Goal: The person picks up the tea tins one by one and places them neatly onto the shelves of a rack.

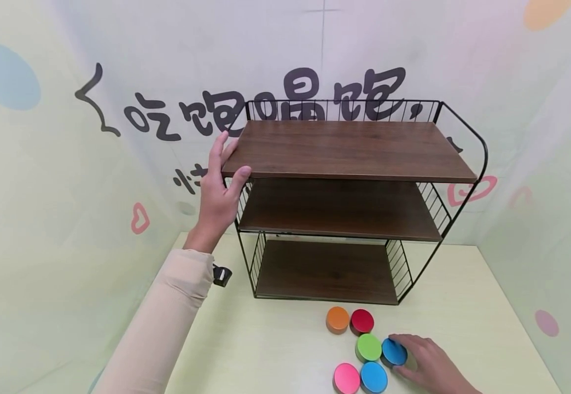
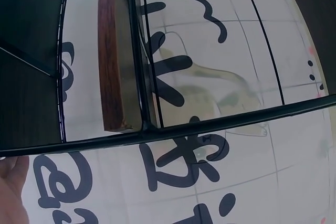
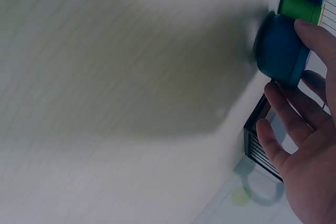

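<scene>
The left hand (image 1: pixel 218 200) is gripping the rack (image 1: pixel 339 205), the right hand (image 1: pixel 430 362) pinching a blue tub (image 1: pixel 394 352), its closeness possibly risking toppling the green tub (image 1: pixel 368 347).

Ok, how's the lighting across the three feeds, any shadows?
Head view: bright, though the middle shelf sits darker than the top shelf; left wrist view: dimmer, rack frame nearly black; right wrist view: dim, a broad soft shadow across the table beside the blue container in the right hand.

Left hand (image 2: pixel 12 195) mostly outside left-wrist view
</scene>
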Demonstrator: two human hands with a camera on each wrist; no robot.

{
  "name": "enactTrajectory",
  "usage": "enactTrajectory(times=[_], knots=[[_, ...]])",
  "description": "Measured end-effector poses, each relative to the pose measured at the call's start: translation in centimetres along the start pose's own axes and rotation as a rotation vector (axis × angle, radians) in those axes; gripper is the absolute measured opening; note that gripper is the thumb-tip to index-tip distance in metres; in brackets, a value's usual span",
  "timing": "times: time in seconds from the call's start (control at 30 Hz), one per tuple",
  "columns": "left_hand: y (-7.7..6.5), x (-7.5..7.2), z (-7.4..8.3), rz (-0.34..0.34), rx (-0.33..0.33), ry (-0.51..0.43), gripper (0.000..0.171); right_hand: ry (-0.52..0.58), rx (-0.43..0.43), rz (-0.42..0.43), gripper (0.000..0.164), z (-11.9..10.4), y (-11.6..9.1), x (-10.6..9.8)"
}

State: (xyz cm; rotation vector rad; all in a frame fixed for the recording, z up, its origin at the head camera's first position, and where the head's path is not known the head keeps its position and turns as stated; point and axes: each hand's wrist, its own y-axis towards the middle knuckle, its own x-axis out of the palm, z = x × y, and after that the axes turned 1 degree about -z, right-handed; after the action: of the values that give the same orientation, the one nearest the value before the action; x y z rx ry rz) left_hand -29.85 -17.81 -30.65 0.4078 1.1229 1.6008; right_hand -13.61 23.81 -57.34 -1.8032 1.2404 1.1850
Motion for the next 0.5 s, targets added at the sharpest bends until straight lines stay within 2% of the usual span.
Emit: enactTrajectory(times=[0.17,0.37,0.5], knots=[[0.0,0.0,-0.1,0.008,0.016,-0.021,0.067,-0.020,-0.067,0.055,0.061,0.0,0.0,-0.7],[0.0,0.1,-0.1,0.016,0.021,-0.013,0.064,-0.021,-0.039,0.109,0.060,-0.4,0.2,-2.2],[0.0,0.2,-0.1,0.019,0.006,-0.003,0.065,-0.022,-0.065,0.194,0.060,-0.4,0.3,-2.9]])
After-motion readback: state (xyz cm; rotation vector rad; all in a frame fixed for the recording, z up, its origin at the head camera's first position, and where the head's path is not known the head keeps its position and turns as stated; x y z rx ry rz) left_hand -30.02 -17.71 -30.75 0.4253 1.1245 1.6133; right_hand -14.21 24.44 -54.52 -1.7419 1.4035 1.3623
